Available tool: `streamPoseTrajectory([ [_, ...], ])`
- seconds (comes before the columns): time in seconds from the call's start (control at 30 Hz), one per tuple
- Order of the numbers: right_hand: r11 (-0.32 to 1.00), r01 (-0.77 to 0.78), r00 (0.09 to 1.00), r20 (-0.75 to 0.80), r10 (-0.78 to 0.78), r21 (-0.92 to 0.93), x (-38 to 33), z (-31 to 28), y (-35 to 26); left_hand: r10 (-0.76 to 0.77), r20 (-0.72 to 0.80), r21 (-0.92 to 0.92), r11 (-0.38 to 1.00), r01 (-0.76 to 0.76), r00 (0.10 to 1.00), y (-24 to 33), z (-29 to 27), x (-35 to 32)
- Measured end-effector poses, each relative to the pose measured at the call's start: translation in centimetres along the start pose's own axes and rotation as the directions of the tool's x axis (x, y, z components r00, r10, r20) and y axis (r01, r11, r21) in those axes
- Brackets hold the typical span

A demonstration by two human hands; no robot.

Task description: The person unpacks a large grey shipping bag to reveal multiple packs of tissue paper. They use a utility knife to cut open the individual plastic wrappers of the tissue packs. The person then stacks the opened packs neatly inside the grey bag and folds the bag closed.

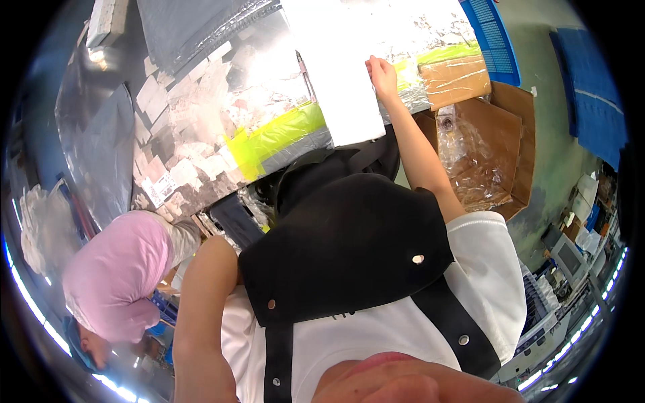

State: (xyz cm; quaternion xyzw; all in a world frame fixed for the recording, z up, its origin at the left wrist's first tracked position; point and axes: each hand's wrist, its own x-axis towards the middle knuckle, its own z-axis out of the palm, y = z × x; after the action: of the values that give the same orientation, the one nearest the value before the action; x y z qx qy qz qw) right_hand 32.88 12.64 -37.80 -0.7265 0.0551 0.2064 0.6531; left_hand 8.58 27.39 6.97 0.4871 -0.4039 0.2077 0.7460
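My right hand (383, 76) rests at the right edge of a long white panel or sheet (346, 101), its fingers curled closed. Whether the fingers grip that edge or something small, I cannot tell. The white piece lies across the worktable (269, 87), and its near end reaches past the front edge. My left forearm (201, 336) is bent up toward the lower edge of the picture, and that hand is out of view.
Yellow-green tape (275, 138) and peeling paper labels cover the table's front. A grey bag (201, 30) lies at the back. To the right stand a cardboard box (480, 148) with clear plastic film and a blue basket (494, 40). A person in pink (121, 275) bends at left.
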Motion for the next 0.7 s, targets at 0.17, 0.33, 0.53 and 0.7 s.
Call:
streamPoseTrajectory([
  [0.17,0.874,0.232,0.967,0.005,-0.254,-0.426,-0.5,0.1,0.8,0.405,0.089,0.426,0.81,-0.402,0.91,-2.3,-1.2,-1.0],
  [0.33,0.808,0.247,0.95,-0.031,-0.311,-0.535,-0.2,0.3,1.3,0.204,0.065,0.214,0.953,-0.213,0.977,-1.7,-1.7,-1.3],
  [0.53,0.794,0.219,0.96,-0.02,-0.28,-0.567,-0.6,0.6,1.3,0.305,-0.312,0.29,0.933,-0.215,0.9,-3.1,-4.1,-2.8],
  [0.7,0.788,0.185,0.95,-0.099,-0.297,-0.586,-0.1,-0.6,1.7,-0.128,-0.964,0.076,0.708,0.703,0.233,-18.8,-13.8,-13.3],
])
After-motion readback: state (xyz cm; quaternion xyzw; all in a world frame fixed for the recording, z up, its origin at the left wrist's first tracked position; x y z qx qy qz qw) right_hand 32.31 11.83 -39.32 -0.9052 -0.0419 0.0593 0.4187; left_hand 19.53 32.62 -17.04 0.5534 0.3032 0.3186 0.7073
